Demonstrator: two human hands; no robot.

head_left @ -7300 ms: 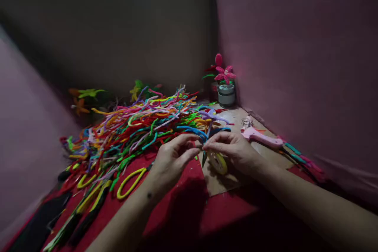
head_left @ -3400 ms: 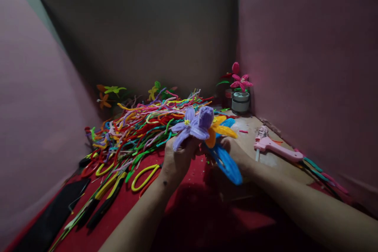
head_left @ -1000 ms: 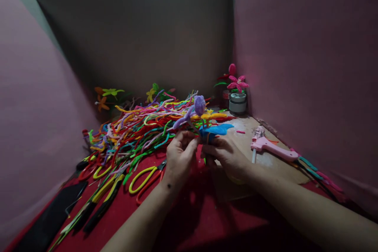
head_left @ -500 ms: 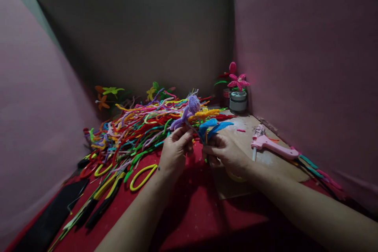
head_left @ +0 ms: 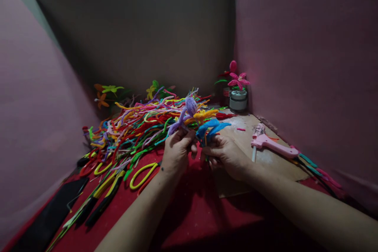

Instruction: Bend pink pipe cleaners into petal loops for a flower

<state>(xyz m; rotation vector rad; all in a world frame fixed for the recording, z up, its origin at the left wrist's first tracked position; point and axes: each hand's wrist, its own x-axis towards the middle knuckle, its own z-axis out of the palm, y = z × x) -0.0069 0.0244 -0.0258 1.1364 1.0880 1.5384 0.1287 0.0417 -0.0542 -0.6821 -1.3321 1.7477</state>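
My left hand [head_left: 178, 150] pinches a purple pipe-cleaner flower [head_left: 190, 106] low down, its long petals spread toward the pile behind. Close beside it, my right hand [head_left: 226, 152] grips a blue pipe-cleaner flower [head_left: 212, 126] near its base, fingertips closed round the stem. The two flowers nearly meet between my hands. Just behind them shows an orange pipe-cleaner flower [head_left: 206, 115]; whether a hand holds its stem cannot be seen. A big heap of loose, many-coloured pipe cleaners [head_left: 144, 122] lies beyond my left hand.
Pliers with yellow-and-black handles [head_left: 108, 195], yellow-handled scissors [head_left: 141, 176] and a black phone-like slab [head_left: 53, 216] lie left on the red cloth. At right, a pink glue gun [head_left: 273, 146] rests on a board [head_left: 248, 124]. Behind stands a small pot [head_left: 238, 101] with a pink flower.
The purple and blue flowers have shifted slightly left and tilted, the blue petals now closer to my left fingertips. Both hands keep their hold. More of the scissors shows beside my left wrist.
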